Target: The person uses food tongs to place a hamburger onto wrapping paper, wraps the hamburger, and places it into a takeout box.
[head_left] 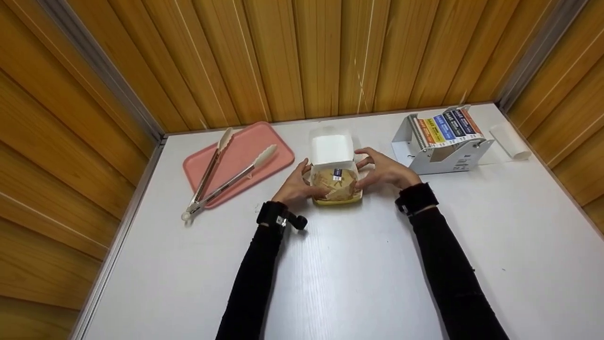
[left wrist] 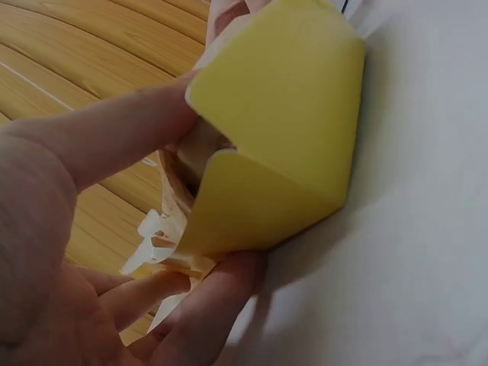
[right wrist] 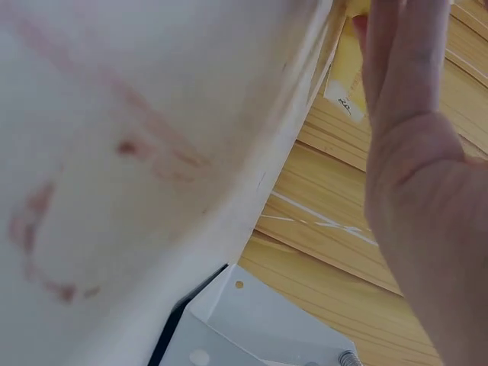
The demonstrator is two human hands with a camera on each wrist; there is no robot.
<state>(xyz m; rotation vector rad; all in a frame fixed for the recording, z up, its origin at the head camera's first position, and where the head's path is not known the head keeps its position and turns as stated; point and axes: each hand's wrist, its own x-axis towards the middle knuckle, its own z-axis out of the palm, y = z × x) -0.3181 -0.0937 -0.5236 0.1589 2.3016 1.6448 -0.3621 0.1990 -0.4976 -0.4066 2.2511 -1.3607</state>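
A small burger box (head_left: 337, 202), yellow outside and white inside, stands on the table with its white lid (head_left: 332, 148) raised at the back. In it sits a burger wrapped in tan paper (head_left: 330, 182), a dark blue and white sticker (head_left: 337, 174) on top. My left hand (head_left: 296, 185) grips the box's left side; the left wrist view has its thumb over the yellow wall (left wrist: 282, 99) and its fingers along the side below. From the right, my right hand (head_left: 388, 170) holds the box, thumb at the front wall and fingers bent near the hinge.
To the left, metal tongs (head_left: 229, 183) with pale tips lie open across a pink tray (head_left: 271, 134). A grey metal dispenser (head_left: 439, 163) with several colourful label rolls stands at the back right, beside a roll of white paper (head_left: 510, 140). Wood-panelled walls (head_left: 316, 61) enclose the table.
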